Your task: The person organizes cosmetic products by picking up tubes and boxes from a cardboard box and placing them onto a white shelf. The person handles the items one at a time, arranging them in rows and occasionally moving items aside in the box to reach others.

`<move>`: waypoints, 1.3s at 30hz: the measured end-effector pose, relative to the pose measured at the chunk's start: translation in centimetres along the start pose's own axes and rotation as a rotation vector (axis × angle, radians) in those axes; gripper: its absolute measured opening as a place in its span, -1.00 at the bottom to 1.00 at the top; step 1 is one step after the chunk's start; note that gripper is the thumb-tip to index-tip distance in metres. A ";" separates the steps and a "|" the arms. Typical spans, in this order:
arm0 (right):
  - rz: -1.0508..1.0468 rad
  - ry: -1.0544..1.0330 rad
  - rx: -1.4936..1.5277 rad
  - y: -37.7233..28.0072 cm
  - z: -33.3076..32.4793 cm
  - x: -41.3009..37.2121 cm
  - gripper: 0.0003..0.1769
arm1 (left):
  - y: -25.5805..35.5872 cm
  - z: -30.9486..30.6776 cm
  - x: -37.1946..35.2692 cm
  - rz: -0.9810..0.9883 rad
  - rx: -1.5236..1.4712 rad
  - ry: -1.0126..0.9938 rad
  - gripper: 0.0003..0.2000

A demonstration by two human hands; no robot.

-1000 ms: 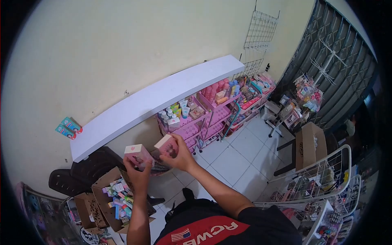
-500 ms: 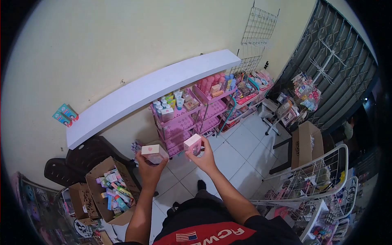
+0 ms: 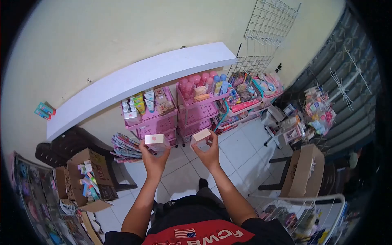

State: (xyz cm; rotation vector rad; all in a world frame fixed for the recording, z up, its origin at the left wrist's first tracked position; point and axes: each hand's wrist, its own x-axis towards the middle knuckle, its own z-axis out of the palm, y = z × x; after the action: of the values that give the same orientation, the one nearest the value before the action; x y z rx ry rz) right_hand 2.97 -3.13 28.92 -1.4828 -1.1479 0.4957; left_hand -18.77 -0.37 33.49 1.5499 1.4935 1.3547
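In the middle of the head view, my left hand (image 3: pixel 155 160) holds a small pale box (image 3: pixel 155 139) with a pink heart mark on its top. To its right my right hand (image 3: pixel 209 154) grips a similar pink and cream box (image 3: pixel 201 138) between thumb and fingers. The two boxes are apart, both in front of the pink tiered carts. On the left cart (image 3: pixel 157 120) stand tubes, bottles and boxes. The right cart (image 3: pixel 200 111) carries pink and blue bottles on its top tier.
A white shelf (image 3: pixel 139 72) runs along the wall above the carts. An open carton (image 3: pixel 107 183) of products is at the left, near dark chairs (image 3: pixel 69 143). Another carton (image 3: pixel 304 171) and a wire rack (image 3: pixel 335 197) stand at the right. A teal-edged cart (image 3: pixel 244 107) holds packs.
The view has shifted toward the carts, which appear farther left. My right hand has turned its box so more of the top shows, and both boxes are held at nearly the same height.
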 end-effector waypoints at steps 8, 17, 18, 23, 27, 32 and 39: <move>-0.024 -0.085 0.012 5.1 -7.2 6.4 -0.05 | 2.4 12.1 -1.6 -0.124 -0.007 0.072 -0.11; 0.055 -0.118 0.038 8.1 -9.5 9.9 -0.06 | 2.9 19.0 -2.0 -0.116 0.014 0.166 -0.13; 0.054 -0.130 0.051 8.4 -9.5 10.2 -0.06 | 3.4 18.9 -1.8 -0.110 0.029 0.163 -0.14; 0.038 -0.110 0.088 9.3 -8.6 11.0 -0.10 | 3.4 18.1 -1.4 -0.062 0.098 0.174 -0.13; 0.002 -0.099 0.047 7.2 -8.3 11.7 -0.10 | 3.3 17.1 -0.7 -0.083 0.142 0.181 -0.13; 0.018 -0.123 0.045 5.9 -8.1 12.1 -0.10 | 1.9 17.0 -0.5 -0.087 0.102 0.211 -0.14; -0.016 -0.098 0.000 10.0 -5.7 11.9 -0.11 | -1.0 20.3 -0.2 -0.106 0.056 0.152 -0.15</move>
State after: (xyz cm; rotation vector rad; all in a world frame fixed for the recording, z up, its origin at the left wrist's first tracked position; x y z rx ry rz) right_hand 16.61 5.26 24.66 -1.4619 -1.2353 0.5622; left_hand -0.34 4.27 26.28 1.4064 1.6946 1.4063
